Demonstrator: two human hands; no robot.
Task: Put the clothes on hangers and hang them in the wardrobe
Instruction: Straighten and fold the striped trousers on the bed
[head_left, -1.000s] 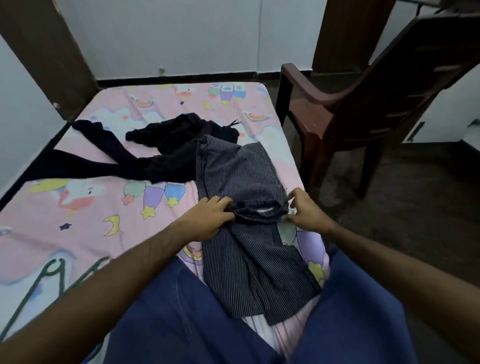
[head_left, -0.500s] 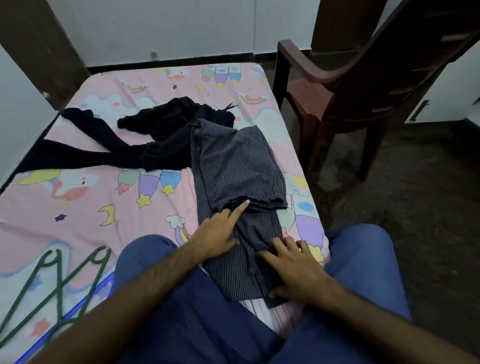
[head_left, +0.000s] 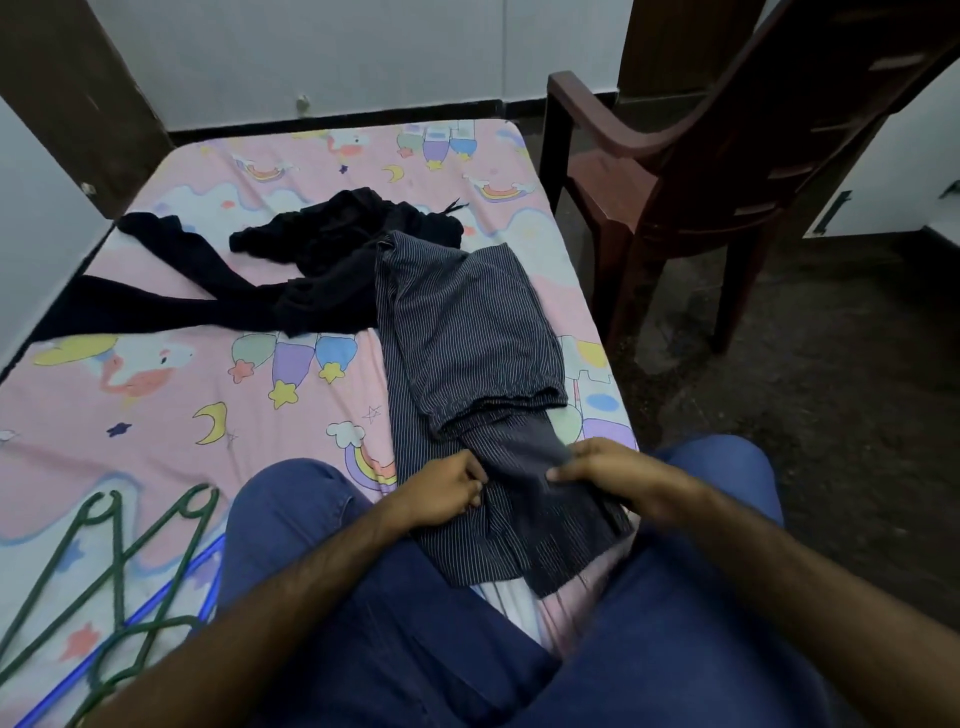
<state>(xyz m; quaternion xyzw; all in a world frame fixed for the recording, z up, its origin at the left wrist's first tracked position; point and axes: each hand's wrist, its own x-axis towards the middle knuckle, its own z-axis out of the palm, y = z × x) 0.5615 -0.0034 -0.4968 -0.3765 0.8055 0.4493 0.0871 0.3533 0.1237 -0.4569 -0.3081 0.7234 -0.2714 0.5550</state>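
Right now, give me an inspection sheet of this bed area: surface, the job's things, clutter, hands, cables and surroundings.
Surface: bed with a pink cartoon-print sheet.
Job's things: striped garment lies along the bed's right side, partly folded over itself, its near end across the person's lap. Black clothes lie in a crumpled heap beyond it, touching its far left edge. Green hangers lie flat at the near left, overlapping each other; none carries a garment.
Clutter: nothing seen.
Hands: left hand has a curled grip on the striped garment's left edge; right hand pinches its fabric.
Cables: nothing seen.
Surroundings: brown chair on the dark floor right of the bed; white wall behind. No wardrobe in view.
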